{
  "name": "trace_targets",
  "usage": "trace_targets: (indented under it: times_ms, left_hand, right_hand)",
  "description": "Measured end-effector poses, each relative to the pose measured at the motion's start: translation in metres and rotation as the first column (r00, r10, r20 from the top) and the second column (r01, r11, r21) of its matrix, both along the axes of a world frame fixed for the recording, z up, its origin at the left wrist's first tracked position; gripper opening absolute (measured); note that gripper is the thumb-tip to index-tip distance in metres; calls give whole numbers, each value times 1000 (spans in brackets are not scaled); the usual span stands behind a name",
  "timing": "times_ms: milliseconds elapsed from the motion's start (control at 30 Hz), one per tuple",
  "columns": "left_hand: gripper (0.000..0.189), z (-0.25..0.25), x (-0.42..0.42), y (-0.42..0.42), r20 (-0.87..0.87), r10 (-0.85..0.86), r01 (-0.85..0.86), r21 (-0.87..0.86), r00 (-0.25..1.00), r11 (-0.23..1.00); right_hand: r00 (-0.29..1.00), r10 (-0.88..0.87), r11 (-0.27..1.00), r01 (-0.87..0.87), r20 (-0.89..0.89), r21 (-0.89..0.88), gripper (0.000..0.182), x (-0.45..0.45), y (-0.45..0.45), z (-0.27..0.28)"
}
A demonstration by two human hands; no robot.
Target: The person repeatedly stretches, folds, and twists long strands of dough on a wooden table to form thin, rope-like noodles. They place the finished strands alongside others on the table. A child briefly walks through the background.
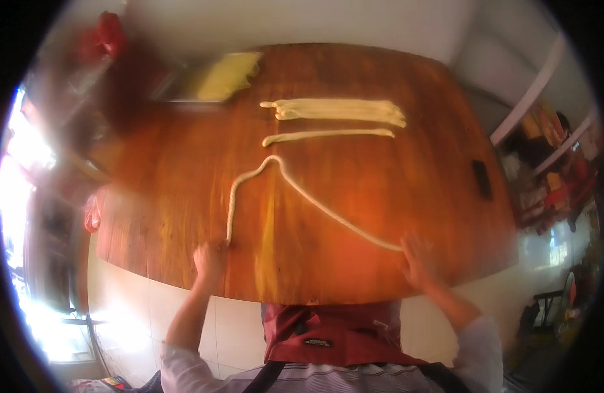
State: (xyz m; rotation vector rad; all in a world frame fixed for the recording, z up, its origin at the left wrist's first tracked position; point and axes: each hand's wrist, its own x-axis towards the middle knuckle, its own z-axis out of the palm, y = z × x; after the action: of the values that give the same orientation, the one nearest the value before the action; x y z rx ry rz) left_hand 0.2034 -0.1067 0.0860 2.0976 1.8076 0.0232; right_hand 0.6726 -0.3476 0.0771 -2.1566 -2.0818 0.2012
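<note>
A long, thin, twisted dough rope (326,210) lies on the wooden table, its middle raised into a peak away from me. At its left end is my left hand (211,260), fingers curled in on the rope's tip. My right hand (418,258) is at the other end, its fingers extended over or beside the tip; whether it grips is blurred. Beyond the rope, a single plain dough strip (329,135) lies crosswise. Just past that strip, several dough strips (338,110) lie side by side, touching.
A tray (194,101) with something yellow (228,76) stands at the table's far left. A dark rectangular object (481,180) lies near the right edge of the wooden table (444,206). A red plastic bag (92,213) hangs at the left edge.
</note>
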Motion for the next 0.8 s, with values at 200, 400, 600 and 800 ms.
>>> trace_targets:
  times_ms: [200,400,600,800]
  left_hand:
    - [61,-101,-7,115,-66,603,-487,523,795,699]
    - [61,-57,59,-51,-65,-299,301,384,952,873]
    - [57,-44,59,-90,145,-188,110,429,971,897]
    - [25,-25,55,-6,285,-212,174,152,935,973]
  right_hand:
    - [914,-404,822,340,46,456,41,66,201,-50]
    - [908,-414,899,396,64,187,18,31,133,-38]
    - [993,-115,799,78,24,596,22,-18,83,-14]
    - [572,-153,988,85,-806,-127,13,91,118,-28]
